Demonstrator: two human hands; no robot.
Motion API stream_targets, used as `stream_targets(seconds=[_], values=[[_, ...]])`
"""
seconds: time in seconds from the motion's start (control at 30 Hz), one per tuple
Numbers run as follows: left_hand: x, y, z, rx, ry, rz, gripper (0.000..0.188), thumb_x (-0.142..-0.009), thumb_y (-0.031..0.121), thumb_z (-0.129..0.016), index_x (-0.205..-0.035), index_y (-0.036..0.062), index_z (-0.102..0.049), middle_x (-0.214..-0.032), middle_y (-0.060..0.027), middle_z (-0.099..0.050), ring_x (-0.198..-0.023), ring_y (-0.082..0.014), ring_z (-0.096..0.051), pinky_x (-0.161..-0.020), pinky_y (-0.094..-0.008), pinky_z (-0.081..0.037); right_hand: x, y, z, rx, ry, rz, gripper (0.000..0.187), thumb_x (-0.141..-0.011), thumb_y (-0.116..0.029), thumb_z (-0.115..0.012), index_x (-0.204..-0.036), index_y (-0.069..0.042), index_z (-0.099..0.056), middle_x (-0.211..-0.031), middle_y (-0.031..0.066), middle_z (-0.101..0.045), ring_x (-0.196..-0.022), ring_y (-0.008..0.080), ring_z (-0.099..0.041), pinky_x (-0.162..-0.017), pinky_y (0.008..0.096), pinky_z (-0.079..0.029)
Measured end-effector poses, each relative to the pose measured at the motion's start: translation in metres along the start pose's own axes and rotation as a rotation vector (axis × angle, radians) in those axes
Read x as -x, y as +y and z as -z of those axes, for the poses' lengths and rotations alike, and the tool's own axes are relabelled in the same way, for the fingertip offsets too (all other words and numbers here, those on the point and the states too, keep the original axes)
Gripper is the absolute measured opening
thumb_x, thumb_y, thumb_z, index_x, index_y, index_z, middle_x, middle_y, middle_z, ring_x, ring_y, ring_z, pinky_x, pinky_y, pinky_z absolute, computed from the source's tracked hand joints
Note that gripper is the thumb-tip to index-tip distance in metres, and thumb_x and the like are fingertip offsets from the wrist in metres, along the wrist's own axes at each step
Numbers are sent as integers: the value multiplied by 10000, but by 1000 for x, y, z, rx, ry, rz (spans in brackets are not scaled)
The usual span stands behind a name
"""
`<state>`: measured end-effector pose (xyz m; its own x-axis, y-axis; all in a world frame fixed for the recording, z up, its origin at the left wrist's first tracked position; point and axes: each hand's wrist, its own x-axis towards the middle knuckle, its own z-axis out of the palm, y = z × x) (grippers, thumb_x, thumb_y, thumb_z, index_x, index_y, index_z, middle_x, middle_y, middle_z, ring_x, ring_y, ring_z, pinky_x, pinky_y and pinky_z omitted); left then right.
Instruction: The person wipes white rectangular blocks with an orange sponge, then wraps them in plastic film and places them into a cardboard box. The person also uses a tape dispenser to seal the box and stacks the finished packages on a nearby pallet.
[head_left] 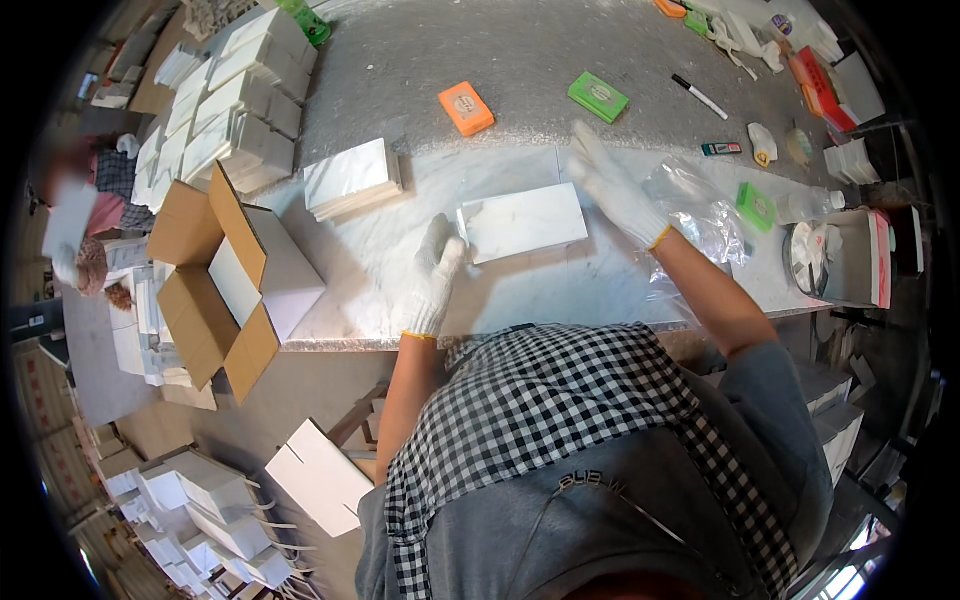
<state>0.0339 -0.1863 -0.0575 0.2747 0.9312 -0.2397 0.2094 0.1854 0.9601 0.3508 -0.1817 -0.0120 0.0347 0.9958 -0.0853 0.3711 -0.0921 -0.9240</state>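
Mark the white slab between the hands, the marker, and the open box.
White slab (528, 222): head view, middle of its top face.
Marker (701, 98): head view, middle of its length.
Open box (286, 265): head view, its white outer wall.

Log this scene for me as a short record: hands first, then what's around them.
Left hand: white glove, at the left end of the white tile; contact hard to tell
Right hand: white glove, open, beside the tile's right end
Left of tile: tile stack; further left, open cardboard box
Beyond tile: orange block, green block, marker pen
Right of tile: clear plastic wrap, second green block
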Motion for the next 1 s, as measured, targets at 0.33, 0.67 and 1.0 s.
stream_targets(seconds=[0.33,0.67,1.0], values=[[-19,9,-41,247,121,92,724,-1056,428,-568,-1570,-31,-343,-1286,-95,-586,-1120,-132,-548,-978,-247,-436,18,15,-59,-395,61,-113,825,-1071,-482,-484,-1616,41,-154,-1686,218,-200,-1572,279,-178,-1260,351,-170],[-55,42,-26,502,157,256,760,-982,288,-705,-1516,-118,-347,-1401,-182,-552,-1179,-197,-593,-997,-294,-488,-46,6,-26,-285,-212,-334,825,-931,-362,-684,-1552,57,-338,-1478,222,-509,-1374,308,-489,-1142,387,-391],[-91,55,-3,562,37,26,712,-907,28,-655,-1503,-150,-308,-1293,-203,-625,-1115,-242,-656,-1044,-370,-486,-66,-5,-9,-669,-247,-153,731,-871,-89,-692,-1543,-17,-413,-1165,70,-638,-1073,134,-626,-951,275,-509]])
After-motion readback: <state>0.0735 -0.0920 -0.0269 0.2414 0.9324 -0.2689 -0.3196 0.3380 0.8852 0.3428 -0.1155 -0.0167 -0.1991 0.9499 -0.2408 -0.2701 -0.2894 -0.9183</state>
